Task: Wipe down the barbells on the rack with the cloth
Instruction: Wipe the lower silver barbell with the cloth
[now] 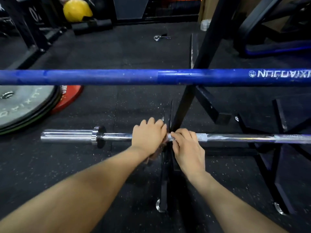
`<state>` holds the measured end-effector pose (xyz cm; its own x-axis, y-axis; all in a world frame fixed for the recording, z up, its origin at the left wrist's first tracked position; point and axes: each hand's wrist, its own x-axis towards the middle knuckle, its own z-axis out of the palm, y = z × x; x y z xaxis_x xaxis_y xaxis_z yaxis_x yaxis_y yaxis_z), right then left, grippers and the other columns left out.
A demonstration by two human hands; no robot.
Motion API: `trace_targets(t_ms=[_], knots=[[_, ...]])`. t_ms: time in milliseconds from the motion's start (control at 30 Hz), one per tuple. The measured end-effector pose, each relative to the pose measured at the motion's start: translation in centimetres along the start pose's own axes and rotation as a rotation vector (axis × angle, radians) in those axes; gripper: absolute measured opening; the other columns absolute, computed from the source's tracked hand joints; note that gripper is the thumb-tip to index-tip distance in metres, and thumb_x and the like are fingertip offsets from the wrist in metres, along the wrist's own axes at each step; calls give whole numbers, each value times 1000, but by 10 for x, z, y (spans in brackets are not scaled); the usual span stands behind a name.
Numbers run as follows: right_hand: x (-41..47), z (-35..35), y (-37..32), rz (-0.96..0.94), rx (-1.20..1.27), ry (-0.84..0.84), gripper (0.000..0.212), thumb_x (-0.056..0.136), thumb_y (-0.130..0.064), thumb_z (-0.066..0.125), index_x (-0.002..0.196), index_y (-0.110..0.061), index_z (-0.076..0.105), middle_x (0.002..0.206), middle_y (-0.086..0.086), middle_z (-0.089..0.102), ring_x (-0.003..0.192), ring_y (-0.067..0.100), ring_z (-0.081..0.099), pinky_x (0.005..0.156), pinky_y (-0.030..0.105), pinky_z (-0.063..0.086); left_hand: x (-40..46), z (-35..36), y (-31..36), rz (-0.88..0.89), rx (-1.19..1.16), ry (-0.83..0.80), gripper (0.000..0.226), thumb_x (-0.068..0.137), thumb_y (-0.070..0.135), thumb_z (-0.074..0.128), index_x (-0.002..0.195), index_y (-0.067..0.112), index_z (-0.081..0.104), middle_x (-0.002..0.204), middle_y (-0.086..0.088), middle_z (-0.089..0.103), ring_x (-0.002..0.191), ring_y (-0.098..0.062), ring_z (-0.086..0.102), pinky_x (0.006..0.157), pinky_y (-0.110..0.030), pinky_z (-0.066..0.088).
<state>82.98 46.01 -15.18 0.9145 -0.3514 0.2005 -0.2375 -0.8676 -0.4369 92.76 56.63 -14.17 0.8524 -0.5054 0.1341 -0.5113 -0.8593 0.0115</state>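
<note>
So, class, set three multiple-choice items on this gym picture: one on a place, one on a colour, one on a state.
1. Where do both hands meet on the chrome barbell?
A. at its far tip
B. beside the black rack upright
C. on the weight plates

2. What colour is the upper bar?
A. red
B. blue
C. green

3. The left hand is:
A. wrapped over the bar
B. flat on the floor
C. raised

Answers: 1 B, both hands, the right hand too, flank the upright; 2 B, blue coating; 3 A, fingers curl over it.

Black speckled rubber floor point(84, 165) with weight plates point(21, 105) and a yellow ball point(76, 10).
</note>
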Motion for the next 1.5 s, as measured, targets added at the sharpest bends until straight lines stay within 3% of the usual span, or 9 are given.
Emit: trace_targets(t_ms=[133, 333, 433, 567, 800, 1000, 1100, 1200, 1500], knots=[[-2, -4, 1, -27, -11, -21, 25, 97, -27, 49, 119, -30, 59, 119, -19, 47, 111, 6, 37, 64, 27, 45, 17, 0, 3, -124, -169, -128, 40, 99, 44, 24, 111, 20, 55, 110, -8, 59, 101, -32, 57, 70, -35, 38], [-3, -5, 0, -23, 20, -18, 30, 96, -23, 49, 125, -27, 58, 123, -18, 48, 116, 7, 39, 72, 30, 50, -29, 21, -22, 191, 38, 226, 41, 90, 50, 32, 106, 22, 57, 99, -2, 59, 83, -24, 56, 69, -37, 47], [-2, -4, 3, -29, 28, -18, 30, 96, -22, 50, 124, -27, 59, 123, -17, 49, 114, 7, 38, 67, 30, 48, 1, 5, -15, 61, 9, 104, 40, 95, 46, 30, 95, 17, 58, 88, -6, 59, 76, -31, 60, 58, -37, 44], [-3, -4, 5, -58, 31, -9, 29, 95, -21, 52, 122, -26, 60, 121, -16, 50, 113, 6, 37, 66, 29, 48, 20, 4, -11, -147, -186, -132, 40, 100, 46, 26, 111, 18, 53, 109, -9, 61, 99, -33, 59, 75, -38, 43], [-2, 0, 4, -50, 28, 6, 29, 96, -30, 50, 124, -27, 59, 123, -16, 49, 115, 6, 39, 69, 26, 45, -29, 23, -25, 157, 86, 256, 40, 91, 48, 31, 103, 19, 56, 98, -6, 58, 84, -28, 56, 71, -39, 46], [-2, -1, 3, -65, 16, 32, 20, 94, -27, 56, 111, -24, 64, 112, -13, 52, 104, 11, 42, 56, 29, 44, 26, 7, -22, -47, -152, -230, 34, 99, 40, 27, 112, 20, 51, 113, -8, 57, 99, -34, 56, 68, -36, 36], [-1, -1, 3, -64, 19, 52, 18, 93, -27, 57, 109, -24, 64, 110, -14, 51, 103, 11, 43, 55, 29, 44, -6, 5, -18, -52, -11, 53, 35, 98, 42, 30, 110, 18, 53, 104, -6, 57, 93, -31, 56, 70, -37, 41], [-2, 2, 1, -44, 11, 51, 19, 94, -26, 56, 111, -23, 64, 112, -13, 52, 104, 11, 44, 56, 31, 47, -40, 24, -31, 201, 93, 297, 36, 93, 45, 33, 112, 19, 49, 108, -10, 58, 92, -31, 56, 79, -42, 47], [3, -15, 4, -89, -79, -151, 35, 99, -31, 45, 133, -26, 51, 127, -14, 41, 112, 11, 34, 73, 31, 48, -31, 12, -68, 144, 81, 252, 35, 92, 44, 38, 93, 16, 58, 90, -7, 54, 75, -26, 52, 71, -38, 47]])
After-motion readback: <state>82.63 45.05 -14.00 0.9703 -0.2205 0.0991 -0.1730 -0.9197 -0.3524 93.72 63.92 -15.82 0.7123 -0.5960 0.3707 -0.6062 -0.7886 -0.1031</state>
